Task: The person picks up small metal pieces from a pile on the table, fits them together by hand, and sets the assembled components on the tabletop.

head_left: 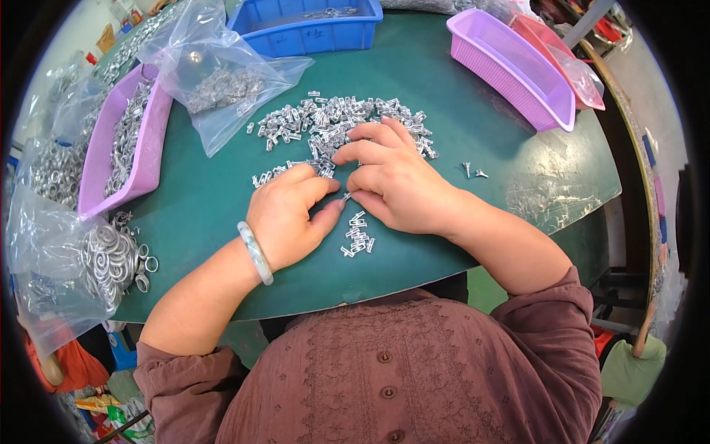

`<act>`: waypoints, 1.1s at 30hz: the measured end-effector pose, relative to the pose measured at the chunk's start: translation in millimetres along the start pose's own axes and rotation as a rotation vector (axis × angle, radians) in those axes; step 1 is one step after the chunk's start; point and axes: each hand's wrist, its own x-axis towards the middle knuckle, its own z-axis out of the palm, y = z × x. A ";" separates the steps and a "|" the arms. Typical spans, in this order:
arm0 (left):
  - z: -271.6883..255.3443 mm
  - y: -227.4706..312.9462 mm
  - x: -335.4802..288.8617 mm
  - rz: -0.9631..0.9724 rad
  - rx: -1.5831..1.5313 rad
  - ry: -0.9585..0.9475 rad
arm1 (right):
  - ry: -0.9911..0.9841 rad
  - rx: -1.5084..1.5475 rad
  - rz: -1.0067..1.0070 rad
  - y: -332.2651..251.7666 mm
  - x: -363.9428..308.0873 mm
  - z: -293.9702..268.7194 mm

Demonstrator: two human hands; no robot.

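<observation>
My left hand point(290, 214), with a pale bangle point(255, 253) on its wrist, is closed, thumb and forefinger pinched at a small silvery metal part point(346, 197). From the other side my right hand point(403, 181) grips the same part with thumb and forefinger, its other fingers curled over the heap. Just beyond the hands spreads a heap of small silvery metal parts point(318, 118), partly hidden by my right hand. A smaller cluster of similar parts point(358, 238) lies nearer me, below the fingertips. The exact shape of the held part is too small to make out.
On the green table point(444, 251), a purple basket point(157, 140) of metal pieces and clear bags point(222, 122) of parts stand left. Metal rings point(111, 255) spill nearby. A blue bin point(307, 33) sits at the back, another purple basket point(510, 70) back right. Two loose pieces point(467, 169) lie right.
</observation>
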 end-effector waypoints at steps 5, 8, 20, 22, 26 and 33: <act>1.0 -3.6 -1.4 0.051 0.052 -0.019 | 0.009 0.030 -0.023 -3.7 3.2 -1.2; 3.2 -4.5 -2.1 0.078 0.029 0.000 | 0.012 0.055 -0.049 -2.4 3.7 -1.1; 3.8 -2.3 -1.6 0.066 -0.054 0.014 | -0.099 -0.100 0.053 11.0 -1.8 -29.8; 3.6 -2.4 -1.9 0.078 -0.047 0.009 | -0.104 -0.074 0.032 11.7 -2.0 -27.4; 1.8 -1.9 -0.6 0.187 -0.034 -0.035 | -0.088 0.033 -0.017 11.5 -2.3 -18.2; -0.7 -2.8 -0.7 0.184 -0.135 -0.071 | -0.046 0.089 -0.033 9.7 0.1 -17.4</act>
